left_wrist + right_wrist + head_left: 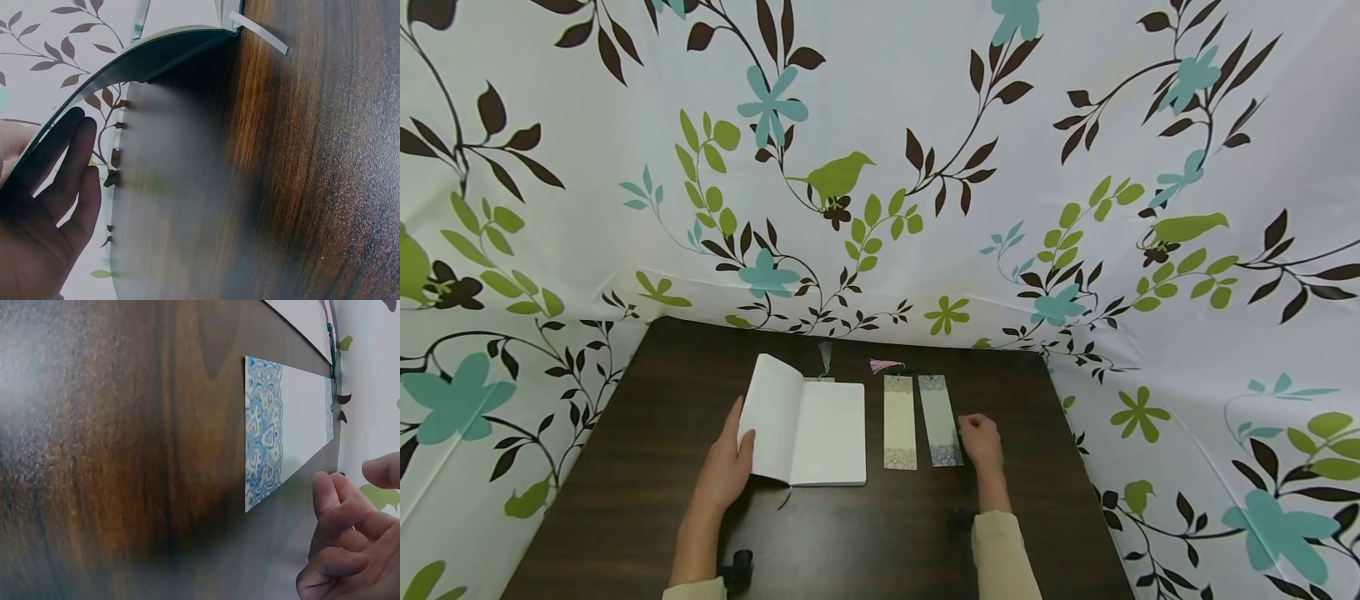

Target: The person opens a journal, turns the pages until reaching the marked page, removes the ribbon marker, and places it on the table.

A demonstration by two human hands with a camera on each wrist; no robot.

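Observation:
A notebook (831, 433) with blank white pages lies spread on the dark table. My left hand (722, 471) holds its raised left side, thumb on the page and fingers behind the dark cover (169, 53). On the right, a pale bookmark with blue patterned ends (940, 417) lies flat. Beside its right edge is my right hand (983, 442), fingers loosely bent and nothing between them in the right wrist view. A cream bookmark (899, 421) with a pink tassel (883, 365) lies between notebook and blue bookmark.
A grey tassel (826, 354) and a strip of another bookmark show behind the notebook, mostly hidden by it. A ribbon (259, 31) hangs from the notebook's spine. Patterned cloth (880, 167) with leaves and birds rises around the wooden table (865, 542).

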